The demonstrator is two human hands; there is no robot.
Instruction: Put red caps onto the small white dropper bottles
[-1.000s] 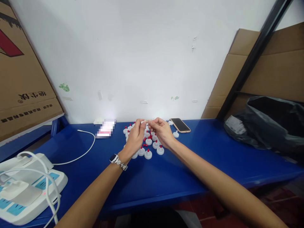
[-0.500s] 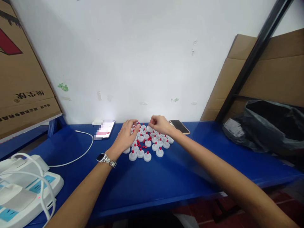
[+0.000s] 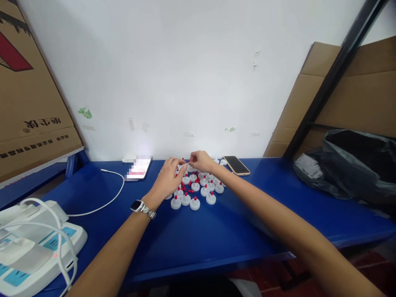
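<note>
On the blue table stand several round white caps (image 3: 194, 203), many with a small red tip upright on top. Loose red tips (image 3: 190, 191) lie in a small pile among them. My left hand (image 3: 168, 176), wearing a watch and a metal bracelet at the wrist, is over the cluster's left side. Its thumb and fingers close on what looks like a white cap, partly hidden. Almost touching those fingertips, my right hand (image 3: 201, 161) pinches at the back of the cluster; whatever is between its fingers is too small to make out.
A lit phone (image 3: 140, 167) lies left of the caps, a dark-screened phone (image 3: 236, 165) right of them. A power strip (image 3: 77, 241) with white cables occupies the near left. A cardboard box (image 3: 34, 103) stands at left, a black plastic bag (image 3: 312, 173) at right. The wall (image 3: 198, 82) closes the back.
My right hand has moved left, toward my left hand, and their fingertips are now close together. My left thumb and fingers have drawn nearer each other. The view has shifted slightly.
</note>
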